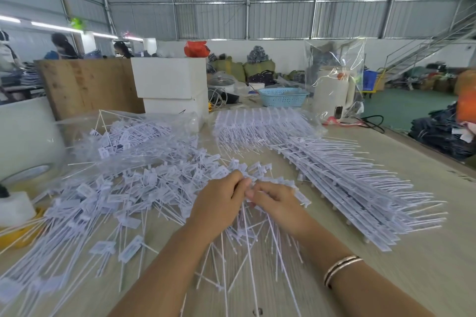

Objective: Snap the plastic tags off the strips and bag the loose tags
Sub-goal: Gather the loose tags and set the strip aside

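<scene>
A strip of white plastic tags (260, 229) lies in front of me, its thin tails fanning toward my body. My left hand (219, 201) and my right hand (275, 203) meet at its top end, fingers curled and pinching the tags there. A wide heap of loose tags (121, 195) covers the table to the left. A stack of whole strips (353, 188) lies to the right, and more strips (257, 126) lie behind it. A clear plastic bag (123, 134) holding tags sits at the back left.
Two white boxes (170, 85) stand stacked behind the heap, with a blue basket (283, 96) and a white kettle (332, 90) under clear film to their right. Tape rolls (15, 207) sit at the left edge. The table edge (422, 147) runs along the right. People work at the far left.
</scene>
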`<state>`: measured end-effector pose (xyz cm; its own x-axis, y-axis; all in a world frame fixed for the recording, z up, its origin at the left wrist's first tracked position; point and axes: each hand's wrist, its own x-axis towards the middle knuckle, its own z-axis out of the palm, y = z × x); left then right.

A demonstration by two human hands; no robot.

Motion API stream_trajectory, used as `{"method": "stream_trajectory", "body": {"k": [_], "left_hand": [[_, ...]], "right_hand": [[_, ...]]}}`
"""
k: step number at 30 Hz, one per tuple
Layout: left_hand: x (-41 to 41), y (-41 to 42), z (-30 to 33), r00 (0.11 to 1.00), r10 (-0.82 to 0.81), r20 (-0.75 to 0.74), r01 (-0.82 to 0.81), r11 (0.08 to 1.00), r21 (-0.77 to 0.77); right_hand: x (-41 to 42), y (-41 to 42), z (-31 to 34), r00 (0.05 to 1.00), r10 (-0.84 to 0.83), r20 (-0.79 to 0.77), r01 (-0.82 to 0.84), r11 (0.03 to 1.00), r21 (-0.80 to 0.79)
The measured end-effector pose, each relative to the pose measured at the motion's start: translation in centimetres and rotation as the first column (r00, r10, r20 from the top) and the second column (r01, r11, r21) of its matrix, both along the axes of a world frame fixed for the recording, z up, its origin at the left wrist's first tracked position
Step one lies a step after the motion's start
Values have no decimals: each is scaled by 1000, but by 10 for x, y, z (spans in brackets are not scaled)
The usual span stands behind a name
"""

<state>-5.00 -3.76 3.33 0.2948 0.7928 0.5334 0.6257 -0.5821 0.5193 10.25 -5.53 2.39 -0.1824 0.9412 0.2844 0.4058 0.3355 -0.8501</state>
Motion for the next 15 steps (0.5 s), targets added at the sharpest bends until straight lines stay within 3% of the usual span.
{"method": "stream_trajectory", "body": {"k": [6,10,15], "left_hand": [[3,-3,2,944,-82,319,137,979,-153],[4,-2,7,863,-11,506,131,971,-202],[7,-3,7,773,68,631,128,957,-260]], "right_hand": [[2,0,4,988,91,-127,-77,990,115],[-8,0,3,977,51,-209,3,968,251],[-17,-3,8,960,37,-277,63,937,344]]}}
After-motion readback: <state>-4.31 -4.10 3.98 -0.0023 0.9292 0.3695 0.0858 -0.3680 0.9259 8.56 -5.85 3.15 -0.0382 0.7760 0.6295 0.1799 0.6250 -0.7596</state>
